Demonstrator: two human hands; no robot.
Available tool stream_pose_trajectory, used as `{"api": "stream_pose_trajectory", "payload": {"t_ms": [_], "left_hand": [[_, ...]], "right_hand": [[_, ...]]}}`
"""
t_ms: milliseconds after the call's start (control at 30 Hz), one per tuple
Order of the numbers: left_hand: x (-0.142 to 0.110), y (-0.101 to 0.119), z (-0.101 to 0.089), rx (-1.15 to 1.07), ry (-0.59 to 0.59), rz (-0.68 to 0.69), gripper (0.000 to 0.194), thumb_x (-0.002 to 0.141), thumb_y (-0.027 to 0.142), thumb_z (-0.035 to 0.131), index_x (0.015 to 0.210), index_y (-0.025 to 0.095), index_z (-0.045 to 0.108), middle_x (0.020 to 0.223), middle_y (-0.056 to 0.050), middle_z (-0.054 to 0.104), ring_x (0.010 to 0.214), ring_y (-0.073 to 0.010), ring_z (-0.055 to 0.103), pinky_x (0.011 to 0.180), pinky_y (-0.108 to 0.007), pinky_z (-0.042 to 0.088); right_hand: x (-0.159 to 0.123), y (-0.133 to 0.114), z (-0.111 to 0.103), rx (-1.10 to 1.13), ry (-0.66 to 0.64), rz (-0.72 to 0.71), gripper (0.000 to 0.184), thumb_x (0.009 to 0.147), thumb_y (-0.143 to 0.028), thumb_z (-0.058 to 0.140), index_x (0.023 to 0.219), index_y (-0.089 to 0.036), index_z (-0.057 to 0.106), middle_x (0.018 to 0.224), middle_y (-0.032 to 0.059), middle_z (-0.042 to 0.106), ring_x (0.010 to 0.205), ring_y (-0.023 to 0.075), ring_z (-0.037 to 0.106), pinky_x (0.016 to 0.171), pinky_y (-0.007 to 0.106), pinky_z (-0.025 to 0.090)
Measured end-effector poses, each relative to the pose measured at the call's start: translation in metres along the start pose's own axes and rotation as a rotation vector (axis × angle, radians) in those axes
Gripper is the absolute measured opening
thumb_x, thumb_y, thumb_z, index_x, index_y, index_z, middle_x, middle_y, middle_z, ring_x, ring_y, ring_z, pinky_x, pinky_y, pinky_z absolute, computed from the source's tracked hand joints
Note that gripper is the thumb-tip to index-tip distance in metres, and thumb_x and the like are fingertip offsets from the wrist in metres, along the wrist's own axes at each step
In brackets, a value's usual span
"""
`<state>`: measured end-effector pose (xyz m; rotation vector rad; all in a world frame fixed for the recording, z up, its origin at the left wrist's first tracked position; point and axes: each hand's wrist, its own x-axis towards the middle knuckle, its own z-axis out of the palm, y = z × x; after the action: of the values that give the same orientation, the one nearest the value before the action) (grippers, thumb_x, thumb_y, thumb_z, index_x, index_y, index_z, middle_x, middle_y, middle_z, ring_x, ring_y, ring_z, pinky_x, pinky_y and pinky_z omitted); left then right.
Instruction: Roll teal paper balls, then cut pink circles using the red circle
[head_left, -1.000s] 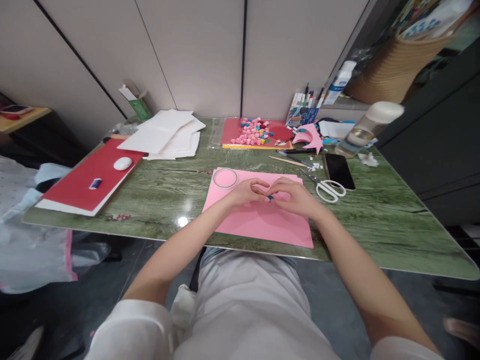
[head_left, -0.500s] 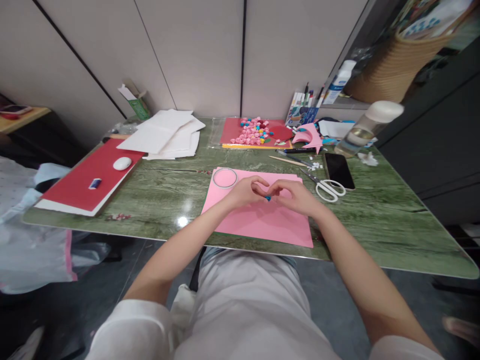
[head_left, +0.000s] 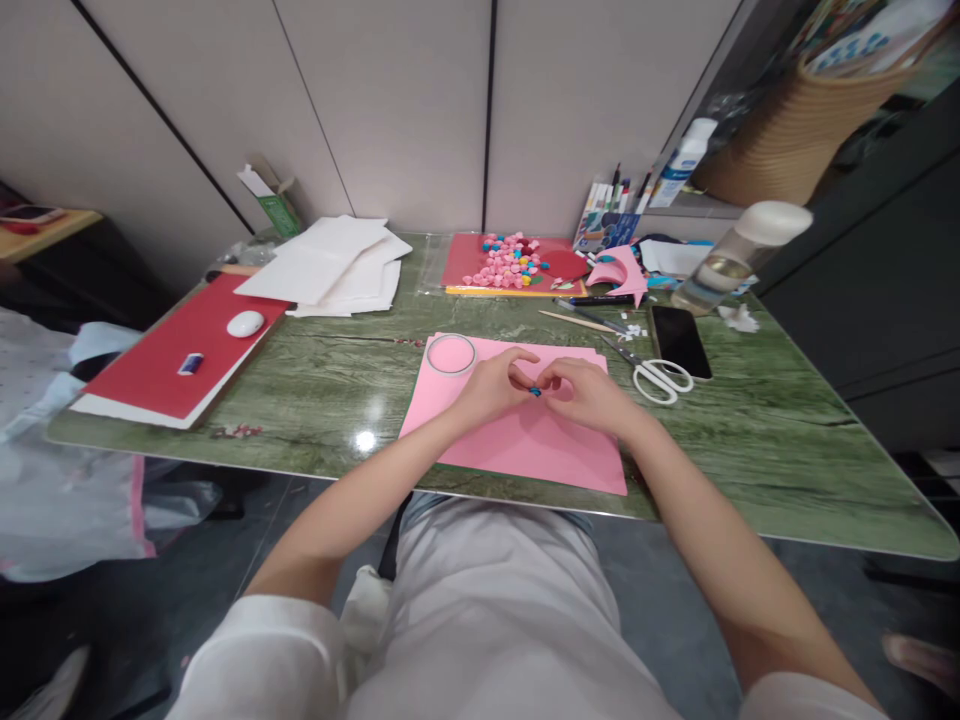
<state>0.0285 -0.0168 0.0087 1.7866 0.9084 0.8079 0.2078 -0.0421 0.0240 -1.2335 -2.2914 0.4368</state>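
i see the person's left forearm [head_left: 367, 500] slanting up from the lower left of the frame and the right forearm [head_left: 724, 540] from the lower right, both bare and angled inward. near the centre, the left hand [head_left: 495, 387] and right hand [head_left: 583, 396] face each other, fingers curled into an arch, fingertips pinched close.

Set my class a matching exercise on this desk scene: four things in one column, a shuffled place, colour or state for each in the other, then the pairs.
Column one
1. small blue piece
2. scissors
3. smartphone
4. white sheets

Column two
A. overlapping the red sheet
B. white handles
C. between the left hand and right hand
D. dark screen facing up

Pairs: 1-C, 2-B, 3-D, 4-A
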Motion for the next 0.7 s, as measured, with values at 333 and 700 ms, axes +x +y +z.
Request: {"api": "stream_pose_trajectory", "payload": {"t_ms": [333, 700], "left_hand": [[0.0003, -0.0014, 0.0025, -0.018, 0.000, -0.010, 0.049, 0.057, 0.011, 0.065, 0.104, 0.018, 0.051, 0.075, -0.004, 0.068, 0.072, -0.0144, 0.063, 0.068, -0.023, 0.046], [0.0044, -0.0054, -0.0001, -0.082, 0.044, -0.031, 0.043, 0.058, 0.017, 0.067, 0.099, 0.016, 0.053, 0.077, -0.006, 0.067, 0.074, -0.0157, 0.064, 0.070, -0.025, 0.047]], "right_hand": [[-0.0004, 0.0002, 0.0016, 0.031, 0.000, 0.023, 0.014, 0.064, -0.014, 0.052, 0.076, -0.019, 0.056, 0.074, 0.0017, 0.060, 0.067, 0.0154, 0.053, 0.063, 0.028, 0.041], [0.0009, 0.0002, 0.0012, 0.072, 0.054, 0.024, 0.013, 0.068, -0.016, 0.053, 0.079, -0.019, 0.060, 0.078, 0.0014, 0.063, 0.068, 0.0153, 0.056, 0.067, 0.029, 0.043]]}}
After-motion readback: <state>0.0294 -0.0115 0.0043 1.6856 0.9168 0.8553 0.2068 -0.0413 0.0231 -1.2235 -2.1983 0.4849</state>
